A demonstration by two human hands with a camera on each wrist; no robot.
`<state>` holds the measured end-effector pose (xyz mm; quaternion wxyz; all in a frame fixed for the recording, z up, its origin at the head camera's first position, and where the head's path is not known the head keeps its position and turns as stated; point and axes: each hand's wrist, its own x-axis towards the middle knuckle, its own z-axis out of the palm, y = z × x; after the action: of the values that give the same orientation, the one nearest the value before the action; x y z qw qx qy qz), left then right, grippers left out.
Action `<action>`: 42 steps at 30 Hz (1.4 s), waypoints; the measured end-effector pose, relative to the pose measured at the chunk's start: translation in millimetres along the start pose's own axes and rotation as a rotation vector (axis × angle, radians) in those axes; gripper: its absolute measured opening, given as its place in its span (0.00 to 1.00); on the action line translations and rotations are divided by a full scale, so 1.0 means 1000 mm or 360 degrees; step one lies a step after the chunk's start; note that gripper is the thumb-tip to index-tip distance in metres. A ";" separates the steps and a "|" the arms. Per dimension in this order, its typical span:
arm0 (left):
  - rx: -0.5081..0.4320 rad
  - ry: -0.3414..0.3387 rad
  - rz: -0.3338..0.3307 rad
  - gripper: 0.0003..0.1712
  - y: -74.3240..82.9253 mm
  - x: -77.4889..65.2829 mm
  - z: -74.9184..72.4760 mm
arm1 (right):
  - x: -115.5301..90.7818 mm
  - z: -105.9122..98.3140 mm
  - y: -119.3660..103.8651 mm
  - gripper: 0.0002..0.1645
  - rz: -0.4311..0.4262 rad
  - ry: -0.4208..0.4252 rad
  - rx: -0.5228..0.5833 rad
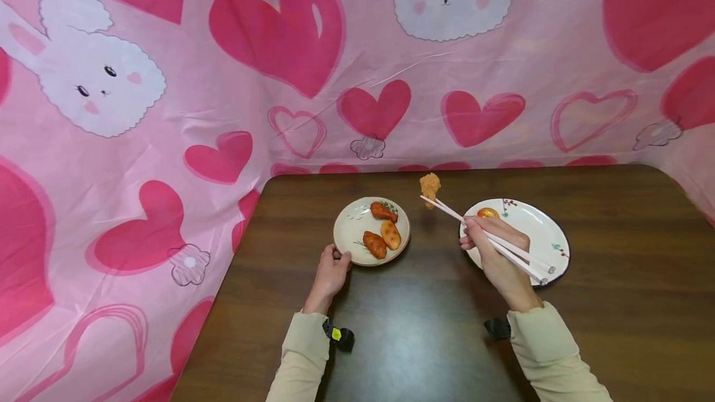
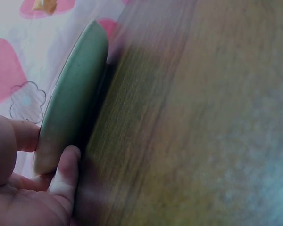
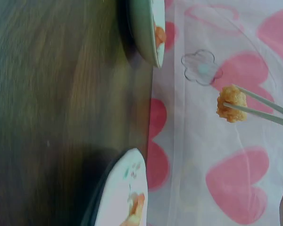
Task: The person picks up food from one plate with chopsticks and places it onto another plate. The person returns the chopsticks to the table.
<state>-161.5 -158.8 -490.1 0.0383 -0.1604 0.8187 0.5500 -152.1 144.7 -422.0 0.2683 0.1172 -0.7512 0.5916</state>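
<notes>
My right hand (image 1: 499,259) grips a pair of pale pink chopsticks (image 1: 511,252). Between their tips a golden fried chicken drumstick (image 1: 430,186) hangs above the table, in the gap between two plates; it also shows in the right wrist view (image 3: 232,103). My left hand (image 1: 331,275) holds the near-left rim of a small round plate (image 1: 352,222), fingers and thumb on its edge (image 2: 75,94). On that plate lie a glazed drumstick (image 1: 384,211), a browned wing piece (image 1: 375,244) and a yellow oval piece with brown spots (image 1: 390,234).
At the right stands a white oval plate (image 1: 550,234) with a dark rim and a red-and-yellow food piece (image 1: 488,212), partly behind my right hand. Both plates rest on a dark wooden table (image 1: 413,321). A pink heart-patterned cloth (image 1: 391,54) hangs behind and to the left.
</notes>
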 end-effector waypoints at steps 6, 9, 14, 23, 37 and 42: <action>-0.0010 -0.0015 0.0036 0.25 0.000 -0.001 -0.002 | 0.004 -0.019 0.000 0.06 0.0011 0.0070 -0.0146; -0.0009 -0.0009 0.0034 0.25 0.000 -0.001 -0.002 | 0.003 -0.030 0.002 0.07 0.0041 0.0090 -0.0183; -0.0009 0.0001 0.0024 0.25 0.001 -0.002 -0.002 | 0.001 -0.049 0.007 0.08 0.0066 0.0147 -0.0238; -0.0003 -0.0003 0.0025 0.25 0.001 -0.002 0.000 | -0.002 -0.077 0.012 0.10 0.0219 0.0273 -0.0342; -0.0007 -0.0006 0.0020 0.24 -0.001 -0.001 0.000 | -0.009 -0.100 0.019 0.12 0.0389 0.0294 -0.0481; -0.0013 -0.0014 0.0029 0.24 0.000 -0.001 -0.001 | -0.016 -0.106 0.026 0.11 0.0379 0.0325 -0.0453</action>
<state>-160.5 -159.2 -489.7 0.0363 -0.1508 0.8177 0.5544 -123.9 250.5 -435.7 0.2850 -0.0721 -0.8046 0.5160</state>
